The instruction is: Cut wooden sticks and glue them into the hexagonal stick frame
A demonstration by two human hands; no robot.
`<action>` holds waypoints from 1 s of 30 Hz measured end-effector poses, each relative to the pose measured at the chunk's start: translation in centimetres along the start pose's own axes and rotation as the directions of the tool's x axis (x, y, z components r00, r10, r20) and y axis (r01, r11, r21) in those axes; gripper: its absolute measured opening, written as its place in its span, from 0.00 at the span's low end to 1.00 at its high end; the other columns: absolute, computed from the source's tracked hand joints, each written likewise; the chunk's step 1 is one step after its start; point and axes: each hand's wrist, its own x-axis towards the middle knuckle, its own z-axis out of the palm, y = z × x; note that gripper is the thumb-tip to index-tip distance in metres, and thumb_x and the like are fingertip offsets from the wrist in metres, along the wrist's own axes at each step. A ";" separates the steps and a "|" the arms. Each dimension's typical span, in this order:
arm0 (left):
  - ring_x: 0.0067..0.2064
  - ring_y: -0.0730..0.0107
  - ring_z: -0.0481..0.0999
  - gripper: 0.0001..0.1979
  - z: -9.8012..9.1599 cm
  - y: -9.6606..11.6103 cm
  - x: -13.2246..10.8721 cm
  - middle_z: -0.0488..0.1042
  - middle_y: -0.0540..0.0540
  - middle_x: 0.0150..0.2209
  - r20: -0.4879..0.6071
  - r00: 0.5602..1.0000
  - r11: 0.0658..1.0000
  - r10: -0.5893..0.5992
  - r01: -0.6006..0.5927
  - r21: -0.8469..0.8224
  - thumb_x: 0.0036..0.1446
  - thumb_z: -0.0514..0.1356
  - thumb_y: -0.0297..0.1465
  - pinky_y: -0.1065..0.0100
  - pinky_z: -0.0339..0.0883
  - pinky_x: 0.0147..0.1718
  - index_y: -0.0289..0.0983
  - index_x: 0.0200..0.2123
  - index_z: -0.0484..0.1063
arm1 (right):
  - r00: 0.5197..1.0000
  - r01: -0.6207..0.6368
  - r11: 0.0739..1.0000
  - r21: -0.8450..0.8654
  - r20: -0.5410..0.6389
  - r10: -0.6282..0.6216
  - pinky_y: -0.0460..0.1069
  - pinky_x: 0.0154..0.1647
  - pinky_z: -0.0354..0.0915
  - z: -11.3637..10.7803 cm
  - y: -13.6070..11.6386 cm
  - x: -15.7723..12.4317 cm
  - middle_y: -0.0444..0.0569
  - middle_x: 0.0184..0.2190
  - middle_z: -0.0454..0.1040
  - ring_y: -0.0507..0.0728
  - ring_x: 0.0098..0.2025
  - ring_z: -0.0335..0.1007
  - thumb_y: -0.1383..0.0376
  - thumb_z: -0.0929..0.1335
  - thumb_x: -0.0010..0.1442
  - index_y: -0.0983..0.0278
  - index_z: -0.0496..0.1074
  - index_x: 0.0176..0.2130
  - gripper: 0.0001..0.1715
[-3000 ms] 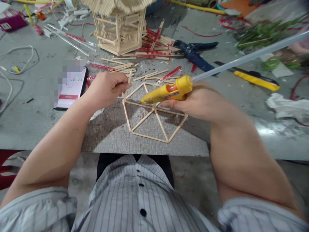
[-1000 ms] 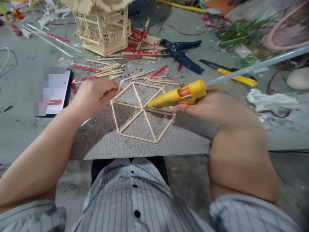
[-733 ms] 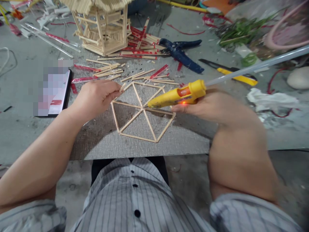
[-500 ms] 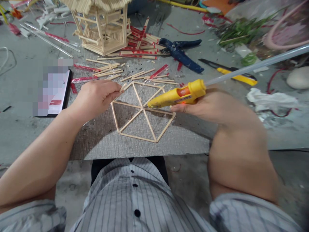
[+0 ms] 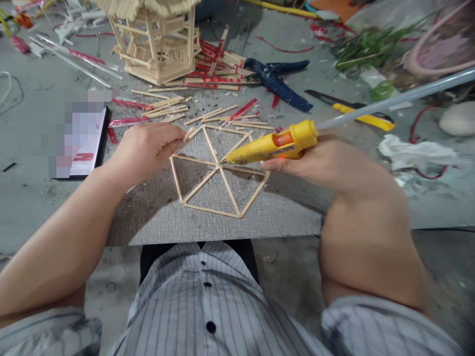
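Note:
A hexagonal frame of thin wooden sticks point(image 5: 212, 211), with spokes meeting in the middle, lies flat on the grey table. My right hand point(image 5: 319, 160) is wrapped round a yellow hot glue gun point(image 5: 260, 148), whose nozzle tip is at or just over the centre joint of the spokes. A long clear glue stick point(image 5: 389, 104) runs out of the gun's back. At the frame's upper left corner, my left hand point(image 5: 148, 148) pinches a small wooden stick point(image 5: 189, 133), mostly hidden by the fingers.
A pavilion-like stick model point(image 5: 159, 54) stands at the back. Loose sticks point(image 5: 166, 106) and red wrappers lie before it. Blue-handled pliers point(image 5: 278, 81) and a yellow utility knife point(image 5: 365, 116) are at right, a phone point(image 5: 89, 141) at left. The table's front edge is near me.
Hardly anything differs. Both hands stay in place, and the glue gun's tip remains at the frame's centre.

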 end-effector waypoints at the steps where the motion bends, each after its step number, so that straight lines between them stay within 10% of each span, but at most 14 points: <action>1: 0.35 0.69 0.77 0.15 0.0 0.0 0.0 0.79 0.44 0.35 0.000 1.000 1.000 0.006 -0.006 0.000 0.67 0.52 0.34 0.70 0.65 0.32 0.36 0.39 0.77 | 1.000 0.009 1.000 0.006 -0.004 -0.009 0.61 0.41 0.72 0.0 0.0 0.0 0.44 0.35 0.81 0.66 0.39 0.77 0.43 0.72 0.50 0.52 0.80 0.37 0.20; 30: 0.36 0.68 0.77 0.15 0.1 -0.1 0.0 0.80 0.44 0.36 0.032 0.999 1.000 0.022 -0.022 0.013 0.67 0.52 0.34 0.69 0.67 0.34 0.37 0.41 0.78 | 0.998 -0.050 0.999 0.017 0.031 0.049 0.62 0.39 0.73 0.0 0.2 -0.2 0.43 0.35 0.81 0.66 0.38 0.78 0.43 0.73 0.49 0.52 0.80 0.35 0.19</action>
